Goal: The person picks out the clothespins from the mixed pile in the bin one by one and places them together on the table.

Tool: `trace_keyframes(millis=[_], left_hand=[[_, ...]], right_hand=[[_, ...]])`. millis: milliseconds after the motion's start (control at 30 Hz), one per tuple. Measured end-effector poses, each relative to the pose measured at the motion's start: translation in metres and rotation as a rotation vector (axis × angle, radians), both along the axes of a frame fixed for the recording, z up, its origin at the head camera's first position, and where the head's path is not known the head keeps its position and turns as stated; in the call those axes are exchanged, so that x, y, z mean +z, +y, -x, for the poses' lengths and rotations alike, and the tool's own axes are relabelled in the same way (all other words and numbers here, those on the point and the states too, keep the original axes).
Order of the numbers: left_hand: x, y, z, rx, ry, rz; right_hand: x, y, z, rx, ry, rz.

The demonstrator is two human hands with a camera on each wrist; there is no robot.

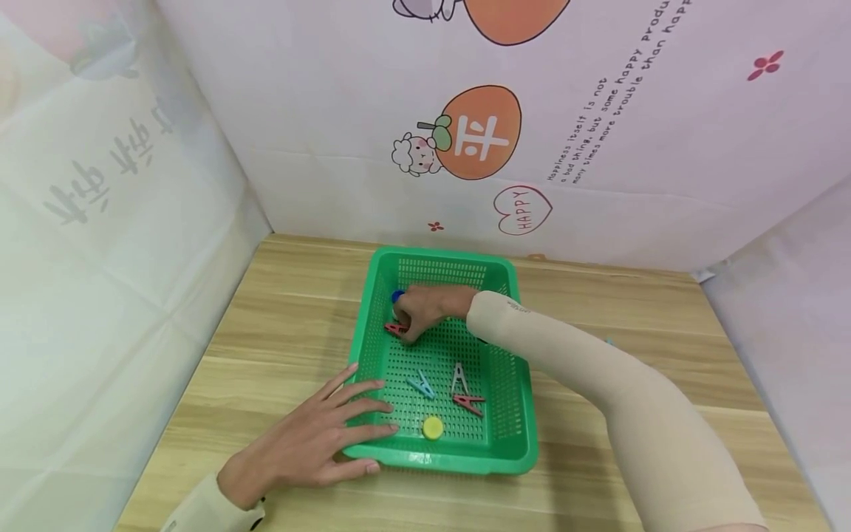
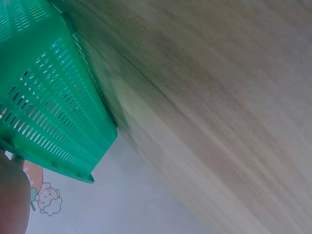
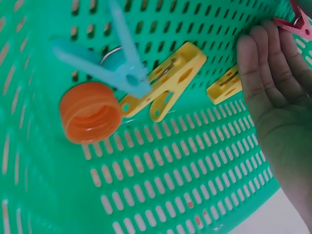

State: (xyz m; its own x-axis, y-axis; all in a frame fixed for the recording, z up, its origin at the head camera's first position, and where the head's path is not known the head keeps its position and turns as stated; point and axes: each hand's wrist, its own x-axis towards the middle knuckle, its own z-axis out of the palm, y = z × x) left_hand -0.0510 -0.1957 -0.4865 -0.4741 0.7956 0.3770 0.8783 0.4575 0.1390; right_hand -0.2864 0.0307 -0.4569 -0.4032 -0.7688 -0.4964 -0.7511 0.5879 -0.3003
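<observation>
Red clip [image 1: 394,328] is sitting at the fingertips of the R hand [image 1: 419,310], inside the green basket [image 1: 525,443] twd its L side; thumb & index are prob. pinching it, tho the thumb's hiding in the R wrist view, where the other fingers are showing fairly straight. Blue cap [image 1: 397,296] is peeking out just beside that hand. L hand [image 1: 319,436] is grasping nothing, its straight fingers spreading over the basket's near-L rim, prob. steadying it. Twd the near end, a lt-blue clip [image 1: 420,384], grey clip [image 1: 459,378], 2nd red clip [image 1: 469,404] & yellow cap [image 1: 433,428] are lying on the basket floor. R wrist view's also showing an orange cap [image 3: 90,112], a yellow clip [image 3: 190,56] w/ another lt-blue clip [image 3: 87,66] overlapping it, & a 2nd yellow clip [image 3: 225,85] by the fingers. Basket's standing on the wood table [image 1: 292,295]. Step in hand, I'm judging: picking up or placing one clip, can't tell which. Next move's calling for a firm pinch if lifting, a gentle release if setting down.
</observation>
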Motion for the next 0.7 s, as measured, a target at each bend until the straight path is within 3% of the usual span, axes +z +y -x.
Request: trace_keyframes(millis=[433, 700], left_hand=[[-0.001, 0.001, 0.0, -0.003, -0.008, -0.017], [0.0, 0.001, 0.0, 0.0, -0.01, -0.02]], right_hand=[[0.003, 0.009, 0.005, 0.078, -0.059, 0.072], [0.015, 0.008, 0.008, 0.102, -0.113, 0.11]])
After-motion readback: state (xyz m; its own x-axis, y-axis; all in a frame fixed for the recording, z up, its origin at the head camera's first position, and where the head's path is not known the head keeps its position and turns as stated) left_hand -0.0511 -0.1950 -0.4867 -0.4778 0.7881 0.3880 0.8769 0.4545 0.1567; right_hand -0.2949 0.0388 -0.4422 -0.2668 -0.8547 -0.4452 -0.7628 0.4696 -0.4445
